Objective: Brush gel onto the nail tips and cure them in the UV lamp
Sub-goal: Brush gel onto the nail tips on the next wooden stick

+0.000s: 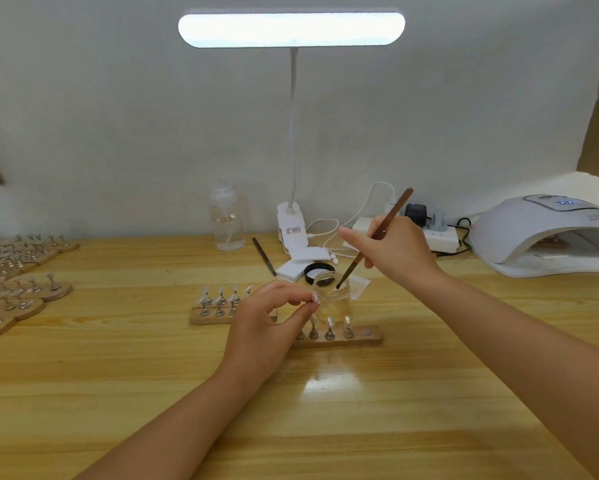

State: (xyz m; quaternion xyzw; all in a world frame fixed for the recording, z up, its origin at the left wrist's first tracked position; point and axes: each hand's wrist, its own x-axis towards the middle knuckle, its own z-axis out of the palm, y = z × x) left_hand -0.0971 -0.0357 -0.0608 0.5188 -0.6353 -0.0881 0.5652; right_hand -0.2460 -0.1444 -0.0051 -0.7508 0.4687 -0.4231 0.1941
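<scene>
Clear gel fills the lower part of a small glass jar [332,296], open, standing on the tabletop [152,393] between two wooden holder strips. The right hand [391,252] holds a brown-handled brush [374,239] pen-fashion, tip dipped through the jar mouth. The left hand [268,322] pinches one nail tip [314,297] between thumb and forefinger, just beside the jar wall, ready for coating.

Judgement: step in hand is loading the brush. Best to take little gel, wipe excess on the rim, then stroke from base to free edge with the tip held steady and level.

Near strip [339,339] carries four stands with tips; one slot at its right end sits bare, likely this tip's place. Far strip [218,308] holds more stands, partly hidden by the left hand. The jar's black lid [319,270] lies behind it, near white blocks [292,268] and a spare brush [264,255].

UV lamp [547,233] sits well apart at far right, mouth open. Desk lamp [291,29], clear bottle [226,221] and power strip [436,237] line the back. Many filled holders [17,271] crowd the left edge.

Hazards: the jar stands close to the near strip; a careless reach to the lamp could tip it.
</scene>
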